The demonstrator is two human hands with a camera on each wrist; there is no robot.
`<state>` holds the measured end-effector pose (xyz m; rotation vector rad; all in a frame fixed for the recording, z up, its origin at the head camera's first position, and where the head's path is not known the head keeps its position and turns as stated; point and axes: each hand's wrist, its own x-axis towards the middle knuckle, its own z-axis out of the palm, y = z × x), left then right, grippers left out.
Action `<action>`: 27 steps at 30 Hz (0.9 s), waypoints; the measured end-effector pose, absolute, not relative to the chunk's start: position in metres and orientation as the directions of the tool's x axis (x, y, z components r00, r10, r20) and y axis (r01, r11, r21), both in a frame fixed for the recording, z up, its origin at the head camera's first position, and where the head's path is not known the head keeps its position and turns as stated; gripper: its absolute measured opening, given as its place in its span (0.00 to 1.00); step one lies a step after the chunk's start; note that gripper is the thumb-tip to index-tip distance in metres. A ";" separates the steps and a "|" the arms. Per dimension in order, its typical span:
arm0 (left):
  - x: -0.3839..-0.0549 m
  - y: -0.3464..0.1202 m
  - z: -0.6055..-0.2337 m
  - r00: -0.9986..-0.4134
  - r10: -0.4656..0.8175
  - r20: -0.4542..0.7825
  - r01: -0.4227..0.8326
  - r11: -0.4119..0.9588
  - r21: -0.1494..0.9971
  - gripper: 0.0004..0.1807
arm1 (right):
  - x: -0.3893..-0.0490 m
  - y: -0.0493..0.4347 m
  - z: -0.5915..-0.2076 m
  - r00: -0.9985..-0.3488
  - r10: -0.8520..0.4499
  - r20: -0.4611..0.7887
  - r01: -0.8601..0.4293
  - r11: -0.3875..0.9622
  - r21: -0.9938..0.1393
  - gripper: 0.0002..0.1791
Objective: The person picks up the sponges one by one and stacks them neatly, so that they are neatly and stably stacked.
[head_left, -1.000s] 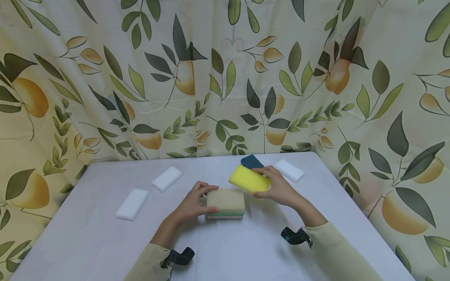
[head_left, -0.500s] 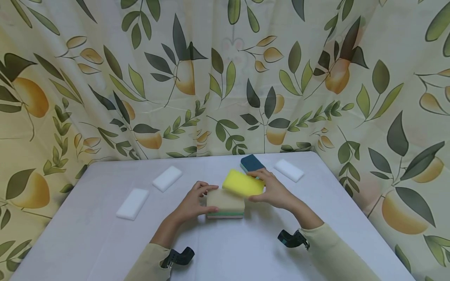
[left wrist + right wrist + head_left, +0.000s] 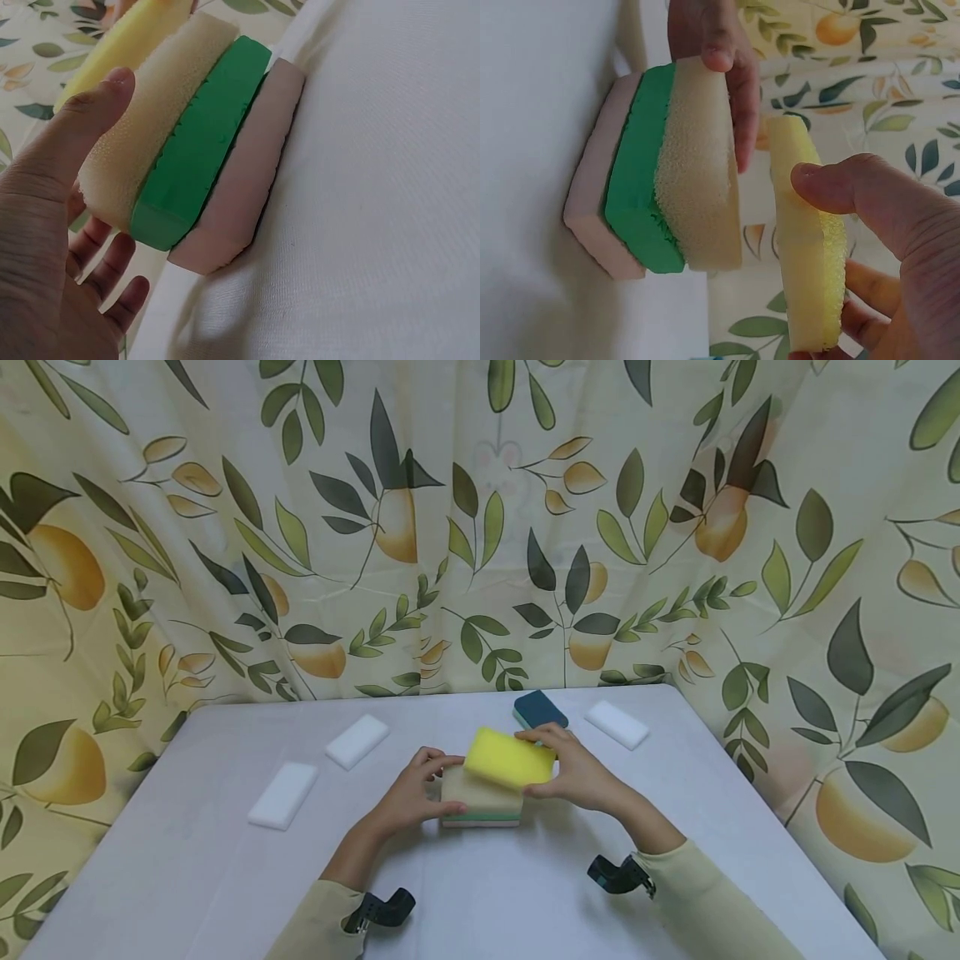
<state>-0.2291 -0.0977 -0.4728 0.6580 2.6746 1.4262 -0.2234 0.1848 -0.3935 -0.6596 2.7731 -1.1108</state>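
A stack of sponges stands mid-table: a pale pink one (image 3: pixel 240 180) at the bottom, a green one (image 3: pixel 199 150) over it, and a beige sponge (image 3: pixel 480 797) on top. My left hand (image 3: pixel 408 793) holds the beige sponge at its left end, thumb in front and index finger at the far corner; the other fingers hang beside the stack. Between thumb and fingers, my right hand (image 3: pixel 581 772) grips a yellow sponge (image 3: pixel 508 757). It hovers tilted over the beige one, and the right wrist view shows a gap between them (image 3: pixel 799 232).
Two white sponge blocks (image 3: pixel 282 796) lie on the left of the white-covered table (image 3: pixel 187 860). Behind the right hand is a dark blue sponge (image 3: pixel 540 708) with a lighter underside, and a white block (image 3: pixel 617 724) lies right of it. A patterned curtain (image 3: pixel 480 610) hangs behind.
My right hand has carried the yellow sponge left and slightly nearer, from right of the stack to over it. More of the dark blue sponge shows. My left hand has stayed in place.
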 end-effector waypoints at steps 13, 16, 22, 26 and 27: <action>-0.229 -0.099 -0.474 -0.906 0.386 0.172 0.358 0.486 0.797 0.40 | -0.224 0.181 -0.390 -0.882 -0.464 0.085 -0.393 0.623 -0.677 0.42; -0.229 -0.100 -0.474 -0.906 0.387 0.171 0.359 0.490 0.795 0.41 | -0.224 0.180 -0.390 -0.878 -0.472 0.080 -0.395 0.619 -0.679 0.41; -0.228 -0.101 -0.474 -0.907 0.384 0.172 0.359 0.492 0.793 0.43 | -0.225 0.178 -0.390 -0.866 -0.496 0.064 -0.402 0.616 -0.677 0.40; -0.228 -0.101 -0.474 -0.910 0.380 0.167 0.353 0.497 0.793 0.44 | -0.225 0.176 -0.391 -0.855 -0.515 0.056 -0.413 0.611 -0.675 0.40; -0.228 -0.101 -0.474 -0.910 0.380 0.167 0.353 0.496 0.793 0.44 | -0.225 0.175 -0.391 -0.854 -0.517 0.053 -0.410 0.609 -0.679 0.40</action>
